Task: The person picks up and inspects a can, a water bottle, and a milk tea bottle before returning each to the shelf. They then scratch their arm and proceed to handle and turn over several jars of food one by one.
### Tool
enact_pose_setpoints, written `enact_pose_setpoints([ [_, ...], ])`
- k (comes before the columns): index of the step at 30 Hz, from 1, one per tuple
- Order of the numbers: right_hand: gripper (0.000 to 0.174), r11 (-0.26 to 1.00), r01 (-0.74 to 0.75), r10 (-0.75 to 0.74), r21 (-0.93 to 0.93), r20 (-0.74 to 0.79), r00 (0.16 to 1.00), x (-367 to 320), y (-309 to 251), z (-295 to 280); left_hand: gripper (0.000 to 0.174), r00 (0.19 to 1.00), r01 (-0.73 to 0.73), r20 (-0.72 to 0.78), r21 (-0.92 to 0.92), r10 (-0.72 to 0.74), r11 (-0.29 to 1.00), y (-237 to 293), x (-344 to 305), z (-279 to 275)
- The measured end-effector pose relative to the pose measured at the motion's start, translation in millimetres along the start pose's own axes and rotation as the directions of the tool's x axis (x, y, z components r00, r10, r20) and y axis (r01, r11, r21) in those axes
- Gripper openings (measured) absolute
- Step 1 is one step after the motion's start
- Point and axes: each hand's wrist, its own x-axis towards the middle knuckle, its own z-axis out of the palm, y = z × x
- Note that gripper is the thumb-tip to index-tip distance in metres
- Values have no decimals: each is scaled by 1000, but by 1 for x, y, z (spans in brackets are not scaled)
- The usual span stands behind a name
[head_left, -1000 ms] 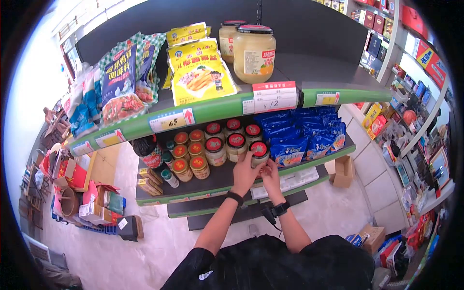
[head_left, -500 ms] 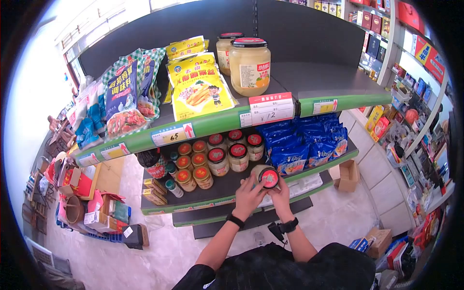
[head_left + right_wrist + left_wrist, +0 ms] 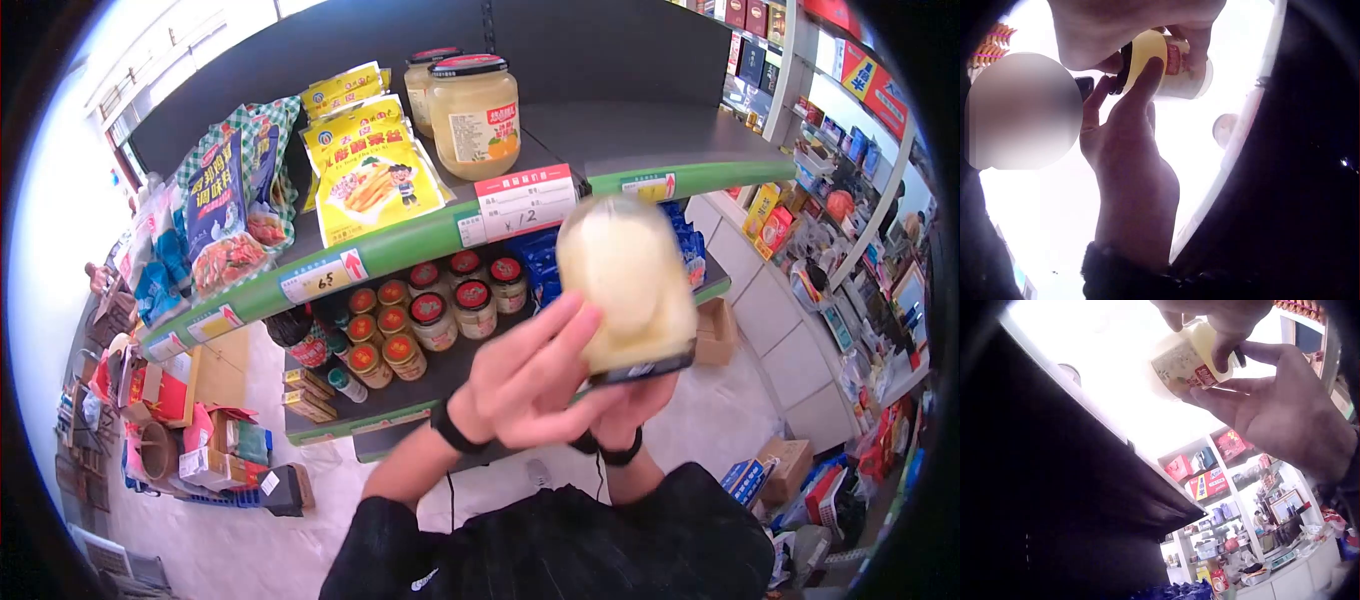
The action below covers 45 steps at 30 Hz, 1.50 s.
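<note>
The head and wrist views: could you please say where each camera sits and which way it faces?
Head: on the head, facing forward and down at the shelves; shows the left hand and right hand holding the jar.
Left wrist: under the left wrist, facing up past that hand.
Right wrist: under the right wrist, facing up along that hand.
Shared: all three show the jar.

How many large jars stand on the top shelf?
2: the front jar, and the rear jar behind it, slightly left. Others may be hidden behind them.
</note>
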Motion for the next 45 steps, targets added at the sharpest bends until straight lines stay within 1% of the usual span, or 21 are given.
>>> enact_pose_setpoints([
  [2,90,996,69,-72,-53,-67,995,33,-2,9,32,998,-29,-50,17,29,999,-18,24,13],
  [3,91,993,104,-109,-60,-75,991,49,-1,13,32,998,-28,-53,27,30,999,-28,35,16],
  [4,83,979,202,-202,-3,-75,977,66,8,17,32,998,-28,-55,38,30,999,-38,44,19],
  [6,70,967,253,-252,13,-17,967,96,14,19,36,989,15,-148,48,-8,999,-56,52,40],
  [7,64,971,239,-239,4,5,971,105,15,20,42,983,40,-178,20,-35,999,-65,56,47],
  [9,52,981,196,-196,-1,52,979,122,18,22,49,985,94,-148,41,-87,995,-77,62,50],
  [12,51,989,122,-117,-80,55,992,144,20,23,53,971,202,-141,57,-192,978,-85,68,54],
  [16,52,980,87,-62,-177,144,988,168,16,28,56,945,304,-159,94,-287,948,-96,72,58],
  [18,53,971,72,-29,-228,189,982,177,10,34,55,934,347,-135,133,-330,928,-101,74,58],
  [19,51,964,52,-9,-261,162,987,181,9,36,54,925,376,-130,153,-358,914,-101,76,59],
  [20,49,946,59,-2,-319,176,984,187,7,37,53,913,405,-126,174,-387,898,-101,78,61],
  [22,46,898,73,17,-435,201,979,197,5,36,52,910,413,-121,178,-396,893,-105,77,64],
  [23,43,893,95,-8,-441,194,981,201,8,38,51,910,414,-119,180,-398,893,-108,78,65],
  [26,45,840,102,17,-533,215,977,212,4,40,52,908,417,-111,143,-404,898,-115,79,69],
  [29,54,789,49,109,-612,218,970,227,8,40,58,914,406,-82,181,-398,896,-118,78,76],
  [32,62,749,48,145,-660,235,961,240,14,42,62,939,339,-31,257,-343,905,-122,77,80],
  [35,67,718,47,183,-694,253,950,251,17,48,64,931,342,6,345,-366,874,-121,75,82],
  [38,70,585,67,305,-808,296,905,271,18,50,61,914,352,57,382,-402,855,-120,73,81],
  [41,73,593,-7,390,-805,280,877,282,28,50,51,897,387,61,371,-438,844,-114,67,83],
  [44,66,596,54,388,-802,345,855,282,20,51,39,889,422,57,287,-455,860,-111,75,73],
  [45,61,655,149,269,-741,412,871,282,22,50,37,889,415,80,282,-452,865,-112,74,74],
])
